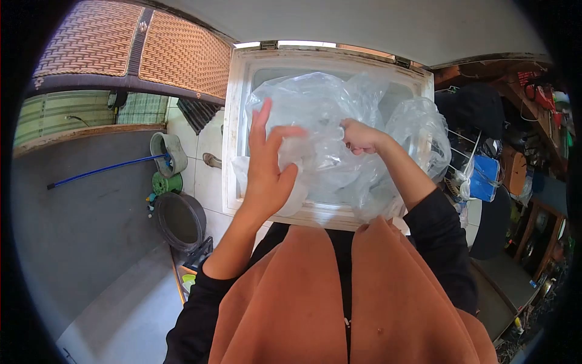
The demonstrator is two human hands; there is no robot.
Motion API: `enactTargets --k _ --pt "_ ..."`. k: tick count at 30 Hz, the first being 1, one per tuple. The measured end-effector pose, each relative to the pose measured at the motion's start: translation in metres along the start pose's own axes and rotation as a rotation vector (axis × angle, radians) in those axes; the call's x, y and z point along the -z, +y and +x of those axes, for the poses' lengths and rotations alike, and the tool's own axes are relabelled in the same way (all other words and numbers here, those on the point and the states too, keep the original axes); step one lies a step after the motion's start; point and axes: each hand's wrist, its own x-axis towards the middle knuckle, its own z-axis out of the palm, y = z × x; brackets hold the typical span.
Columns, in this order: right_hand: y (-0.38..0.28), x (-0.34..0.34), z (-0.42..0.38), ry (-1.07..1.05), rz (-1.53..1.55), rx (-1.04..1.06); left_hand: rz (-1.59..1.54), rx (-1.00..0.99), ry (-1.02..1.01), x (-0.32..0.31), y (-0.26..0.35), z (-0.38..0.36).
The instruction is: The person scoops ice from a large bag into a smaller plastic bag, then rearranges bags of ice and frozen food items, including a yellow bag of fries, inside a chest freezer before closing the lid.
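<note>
Clear plastic bags (330,164) are bunched inside a white chest freezer (232,133) in front of me, some of them spilling over its right and front rims. Above the left side of the plastic is my left hand (270,164), fingers spread and partly bent, with nothing gripped. My right hand (361,137) is over the middle of the bags, its fingers curled closed on a piece of the clear plastic. What lies under the bags is hard to make out through the shiny folds.
The raised freezer lid (364,24) is at the top. To the left are a woven brown cabinet (182,54), a dark round basin (180,221), a green spool (167,182) and a blue-handled broom (109,171). Cluttered shelves with a blue container (485,177) stand right.
</note>
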Motion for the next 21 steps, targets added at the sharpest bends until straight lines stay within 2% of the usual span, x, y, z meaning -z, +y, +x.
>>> enactTargets --k 1,2,3,5,9,11,12,14,15,17,19,21 --pt "-0.002 0.001 -0.003 0.013 0.122 0.077 0.0 -0.164 -0.047 0.009 0.002 0.004" --pt "-0.007 0.002 -0.009 0.019 0.124 0.08 0.301 -0.113 -0.142 0.016 0.014 0.005" --pt "-0.02 0.002 -0.023 0.074 0.124 0.055 0.301 -0.12 -0.142 0.019 0.02 0.005" --pt "-0.024 0.003 -0.033 0.136 0.126 0.034 0.605 0.015 -0.205 0.024 0.027 0.006" --pt "-0.017 0.005 -0.058 0.198 0.309 0.152 0.628 0.02 -0.231 0.03 0.029 0.008" --pt "-0.016 0.004 -0.079 0.233 0.346 0.188 0.382 0.051 -0.287 0.029 0.026 0.01" --pt "-0.012 0.006 -0.089 0.257 0.416 0.19 0.381 0.041 -0.291 0.028 0.024 0.011" --pt "0.0 0.009 -0.111 0.291 0.495 0.189 0.251 0.048 -0.183 0.026 0.018 0.011" --pt "0.007 0.011 -0.123 0.369 0.565 0.186 0.248 0.039 -0.192 0.024 0.013 0.01" --pt "0.031 0.016 -0.142 0.519 0.663 0.199 0.046 0.039 -0.091 0.023 0.004 0.01" --pt "0.048 0.012 -0.162 0.703 0.694 0.181 0.021 0.022 -0.1 0.024 -0.001 0.01" --pt "0.07 0.011 -0.177 0.769 0.645 0.164 -0.137 -0.046 -0.079 0.023 -0.005 0.009"
